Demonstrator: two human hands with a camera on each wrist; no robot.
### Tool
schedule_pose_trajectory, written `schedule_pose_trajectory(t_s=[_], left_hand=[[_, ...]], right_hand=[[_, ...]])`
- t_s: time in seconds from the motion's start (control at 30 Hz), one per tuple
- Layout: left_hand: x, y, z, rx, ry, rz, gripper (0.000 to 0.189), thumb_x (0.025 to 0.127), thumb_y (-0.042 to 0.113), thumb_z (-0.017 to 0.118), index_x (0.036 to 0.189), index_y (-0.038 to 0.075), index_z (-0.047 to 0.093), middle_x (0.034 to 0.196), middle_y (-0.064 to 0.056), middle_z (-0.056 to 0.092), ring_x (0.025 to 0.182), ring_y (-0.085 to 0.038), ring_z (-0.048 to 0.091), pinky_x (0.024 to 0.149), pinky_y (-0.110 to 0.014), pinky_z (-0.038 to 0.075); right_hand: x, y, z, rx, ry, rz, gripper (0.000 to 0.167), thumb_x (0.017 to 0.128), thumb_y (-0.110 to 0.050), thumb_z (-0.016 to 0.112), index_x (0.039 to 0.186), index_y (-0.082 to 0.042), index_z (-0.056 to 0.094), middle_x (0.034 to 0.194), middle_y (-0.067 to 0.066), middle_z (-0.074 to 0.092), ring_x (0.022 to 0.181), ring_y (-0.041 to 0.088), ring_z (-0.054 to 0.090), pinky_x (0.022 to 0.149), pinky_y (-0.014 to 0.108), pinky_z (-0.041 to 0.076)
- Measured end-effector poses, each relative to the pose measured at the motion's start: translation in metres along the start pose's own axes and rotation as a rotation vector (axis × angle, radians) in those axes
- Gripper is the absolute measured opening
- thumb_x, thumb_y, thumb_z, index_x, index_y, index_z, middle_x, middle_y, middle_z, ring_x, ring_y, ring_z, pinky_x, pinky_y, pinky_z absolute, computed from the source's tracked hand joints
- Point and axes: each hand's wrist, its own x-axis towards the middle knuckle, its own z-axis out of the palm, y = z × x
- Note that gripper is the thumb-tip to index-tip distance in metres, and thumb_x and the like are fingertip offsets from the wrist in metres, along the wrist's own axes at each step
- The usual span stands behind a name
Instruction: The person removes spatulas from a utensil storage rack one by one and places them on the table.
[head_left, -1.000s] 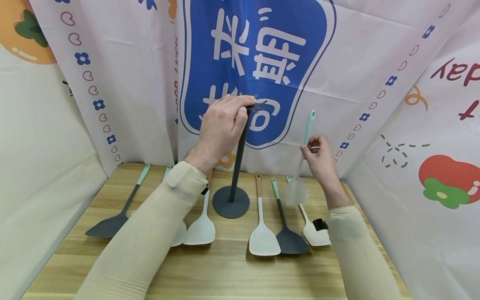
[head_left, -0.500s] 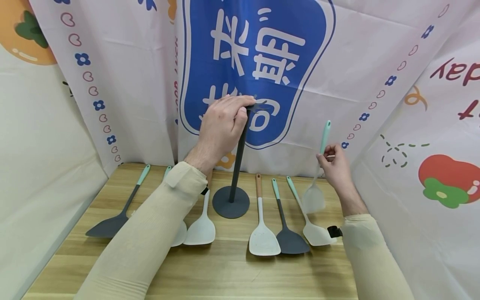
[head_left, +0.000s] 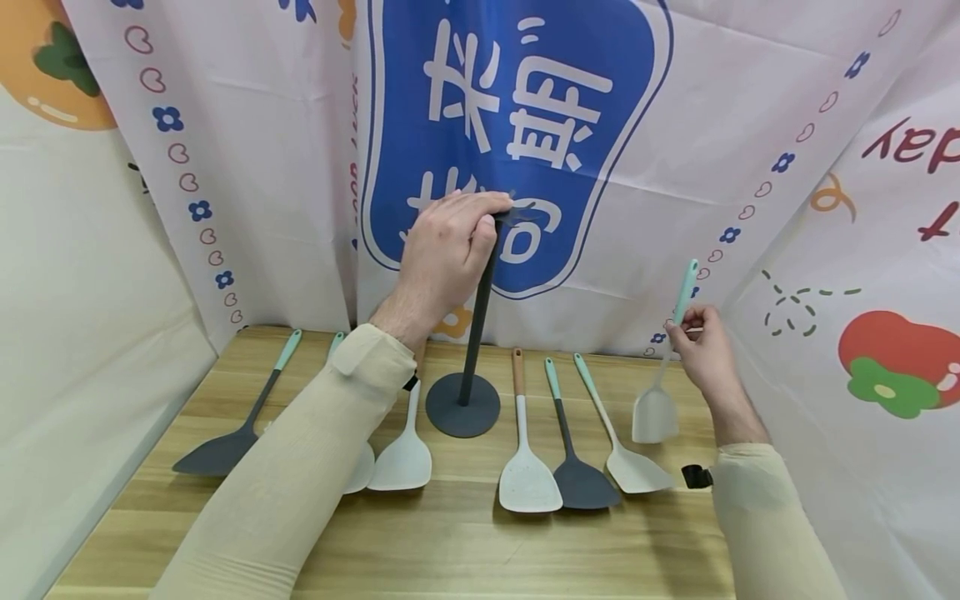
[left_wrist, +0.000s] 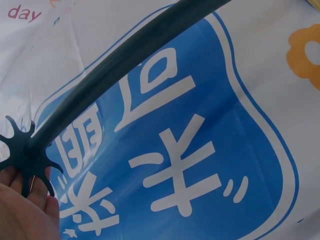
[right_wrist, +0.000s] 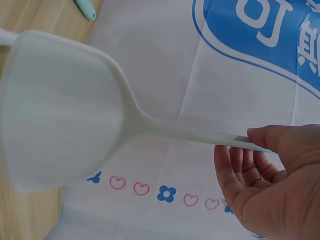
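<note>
My right hand [head_left: 703, 350] pinches a pale spatula [head_left: 655, 414] between thumb and fingers, near where its mint handle begins. The handle points up and the broad blade hangs down over the right side of the table. In the right wrist view that spatula's blade [right_wrist: 65, 110] is seen flat on. My left hand [head_left: 450, 250] grips the top of a dark utensil stand [head_left: 477, 325], which has a round base and a slim post. The left wrist view shows the stand's ring of curved hooks [left_wrist: 31, 150] with fingers against it.
On the wooden table [head_left: 450, 550] lie a white spatula with a brown handle [head_left: 529, 483], a dark spatula [head_left: 585, 485] and a white one [head_left: 633, 471] right of the stand. Left of it lie another dark spatula [head_left: 217, 454] and a white one [head_left: 403, 462]. Printed cloth stands behind.
My right hand has moved right and lower with the pale spatula, from over the other spatulas to a spot right of them. The left hand stays on the stand.
</note>
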Motion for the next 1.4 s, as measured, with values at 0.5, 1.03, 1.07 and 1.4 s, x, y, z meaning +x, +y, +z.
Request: schedule_pose_trajectory(t_s=[0.5,1.03,1.07,1.4], left_hand=[[0.000,-0.001,-0.001,-0.007,-0.001,-0.006,0.057,0.120,0.032,0.035,0.153,0.014,0.078,0.158,-0.005,0.079,0.155,-0.027,0.071,0.146,-0.043,0.042],[-0.001,0.000,0.000,-0.008,-0.003,-0.003,0.057,0.119,0.031,0.035,0.153,0.014,0.078,0.158,-0.005,0.079,0.155,-0.027,0.071,0.146,-0.045,0.043],[-0.001,0.000,0.000,-0.008,-0.002,-0.003,0.057,0.119,0.031,0.035,0.153,0.014,0.078,0.158,-0.005,0.079,0.155,-0.027,0.071,0.146,-0.045,0.043],[-0.001,0.000,-0.001,-0.010,-0.001,-0.009,0.058,0.119,0.031,0.035,0.153,0.014,0.078,0.158,-0.005,0.079,0.156,-0.028,0.070,0.146,-0.045,0.042]], right_hand=[[-0.005,0.035,-0.022,-0.069,-0.018,0.102,0.028,0.119,-0.012,0.060,0.138,0.006,0.049,0.126,0.013,0.057,0.097,0.003,0.059,0.076,0.009,0.060],[-0.004,0.076,-0.021,-0.183,-0.154,0.094,0.023,0.115,-0.002,0.061,0.127,0.014,0.050,0.109,0.018,0.062,0.085,0.007,0.061,0.065,0.016,0.059],[-0.004,0.077,-0.020,-0.185,-0.162,0.098,0.023,0.115,-0.002,0.061,0.126,0.014,0.050,0.108,0.018,0.062,0.085,0.008,0.061,0.064,0.016,0.059],[-0.006,0.087,-0.008,-0.178,-0.226,0.112,0.020,0.113,0.000,0.063,0.121,0.014,0.051,0.103,0.016,0.063,0.086,0.012,0.062,0.068,0.020,0.065]])
